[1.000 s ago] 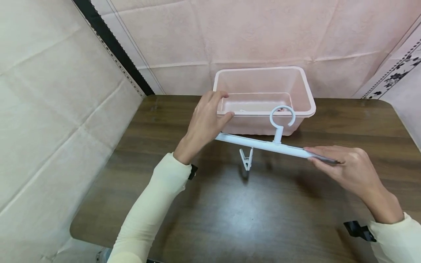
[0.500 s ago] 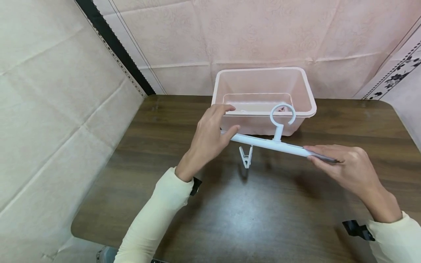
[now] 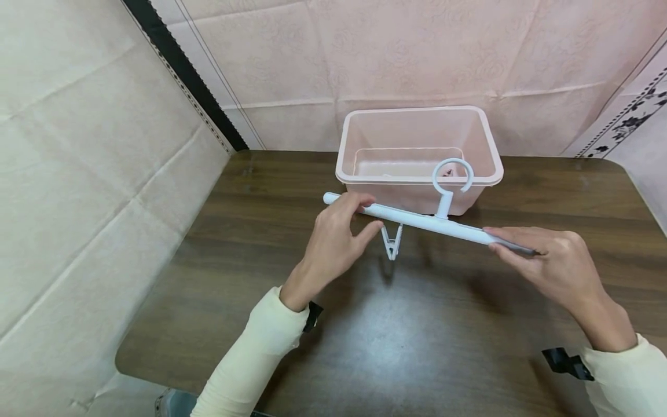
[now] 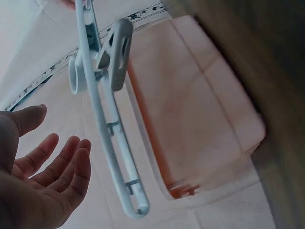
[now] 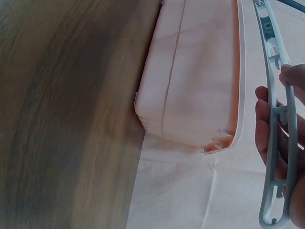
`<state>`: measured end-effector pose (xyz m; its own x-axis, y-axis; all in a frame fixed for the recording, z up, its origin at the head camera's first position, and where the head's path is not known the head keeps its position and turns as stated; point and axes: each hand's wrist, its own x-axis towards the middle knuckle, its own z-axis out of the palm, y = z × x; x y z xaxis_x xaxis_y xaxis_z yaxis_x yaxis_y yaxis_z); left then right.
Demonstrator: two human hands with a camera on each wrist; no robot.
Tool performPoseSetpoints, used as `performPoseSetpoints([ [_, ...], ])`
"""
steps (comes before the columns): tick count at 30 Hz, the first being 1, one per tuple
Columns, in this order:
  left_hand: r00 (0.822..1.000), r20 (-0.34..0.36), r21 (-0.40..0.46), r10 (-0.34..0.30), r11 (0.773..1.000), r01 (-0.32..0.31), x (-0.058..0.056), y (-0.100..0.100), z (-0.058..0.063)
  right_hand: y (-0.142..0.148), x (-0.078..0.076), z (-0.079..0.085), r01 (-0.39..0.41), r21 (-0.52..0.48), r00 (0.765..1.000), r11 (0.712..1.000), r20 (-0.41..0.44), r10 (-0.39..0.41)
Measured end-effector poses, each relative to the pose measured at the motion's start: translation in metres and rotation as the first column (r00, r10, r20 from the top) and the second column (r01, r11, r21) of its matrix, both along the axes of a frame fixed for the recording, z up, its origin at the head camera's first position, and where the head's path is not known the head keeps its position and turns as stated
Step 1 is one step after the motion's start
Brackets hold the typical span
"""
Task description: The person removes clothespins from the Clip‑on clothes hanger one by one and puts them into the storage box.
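Observation:
My right hand (image 3: 560, 263) pinches the right end of a pale blue clip hanger (image 3: 424, 221), holding it above the table. The right wrist view shows fingers and thumb around the hanger's slotted bar (image 5: 271, 157). A round hook (image 3: 453, 162) points up from the bar, and one clip (image 3: 392, 243) hangs below it. Near the hanger's left part is my left hand (image 3: 333, 240), thumb and fingers spread apart. In the left wrist view that left hand (image 4: 52, 186) has loosely bent fingers and is apart from the bar.
A pink plastic basin (image 3: 401, 197) stands behind the hanger at the table's far edge. Something small and dark lies inside it, too small to tell. The brown wooden table (image 3: 385, 341) is bordered by pale patterned cloth (image 3: 417, 52) at the back and left.
My left hand has come down and toward me from the basin's rim to the hanger's left part. The hanger's left end has risen slightly and shows. My right hand keeps its grip.

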<state>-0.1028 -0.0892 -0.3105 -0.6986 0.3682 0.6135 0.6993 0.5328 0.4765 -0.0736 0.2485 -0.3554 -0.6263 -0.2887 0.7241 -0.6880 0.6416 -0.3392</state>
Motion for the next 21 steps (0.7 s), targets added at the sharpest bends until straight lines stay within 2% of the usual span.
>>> performPoseSetpoints([
  [12, 0.994, 0.103, -0.017, 0.033, 0.999, -0.031, 0.012, 0.002, -0.023, -0.001, 0.001, 0.001, -0.005, -0.006, 1.0, 1.0, -0.015, 0.004],
  [21, 0.976, 0.199, -0.072, 0.084, 0.995, -0.071, 0.016, 0.006, -0.045, -0.001, 0.002, 0.002, -0.001, -0.005, 1.0, 1.0, -0.005, 0.001],
])
